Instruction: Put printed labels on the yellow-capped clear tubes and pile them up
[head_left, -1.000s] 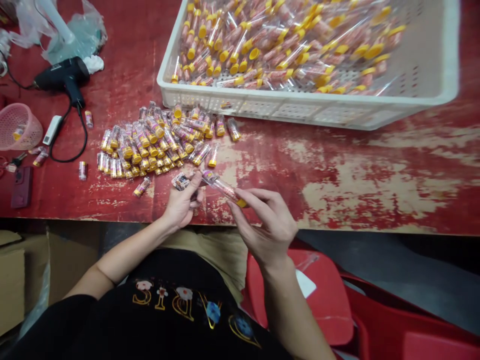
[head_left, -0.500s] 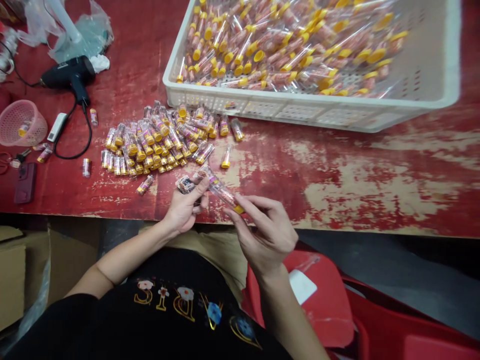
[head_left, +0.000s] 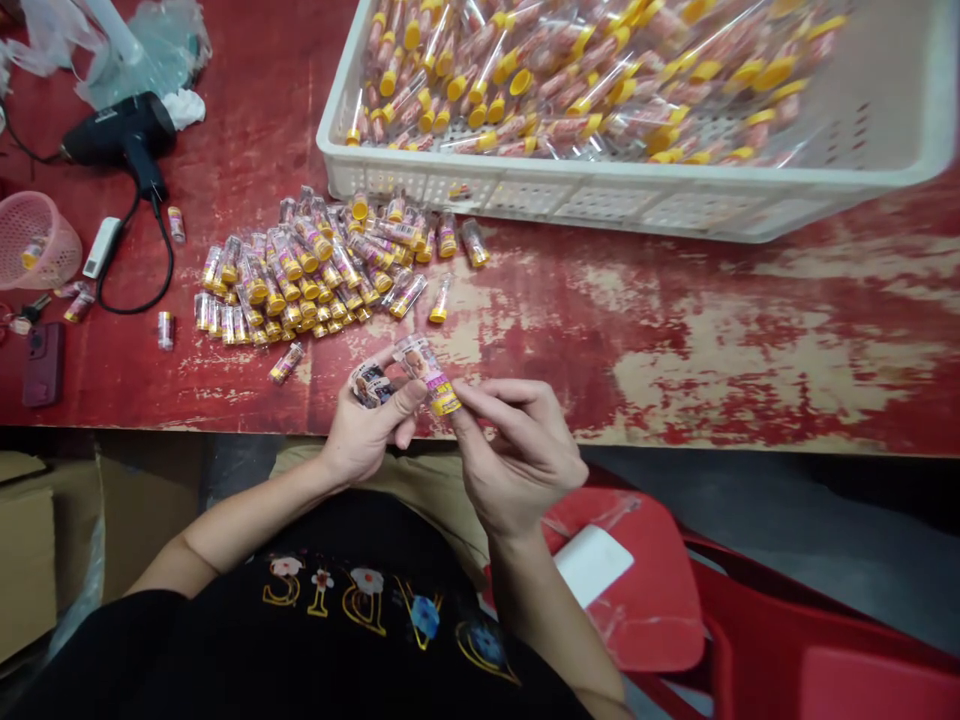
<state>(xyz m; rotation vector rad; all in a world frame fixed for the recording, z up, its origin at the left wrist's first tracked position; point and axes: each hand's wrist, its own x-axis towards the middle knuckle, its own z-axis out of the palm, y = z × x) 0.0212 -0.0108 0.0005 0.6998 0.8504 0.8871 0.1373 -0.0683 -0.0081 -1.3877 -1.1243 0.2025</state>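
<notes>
Centrally, the right hand (head_left: 517,455) pinches the tube (head_left: 427,377) by its near right end, thumb and forefinger parted only by its thickness, over the table (head_left: 630,320) by its near edge. The left hand (head_left: 364,430), thumb at the tube's left side, is closed on curled labels (head_left: 369,383). The tube's long axis slants far left to near right, yellow end nearest; its printed wrap is purple mid-length. Farther: the pile (head_left: 300,270), then the crate (head_left: 600,182).
</notes>
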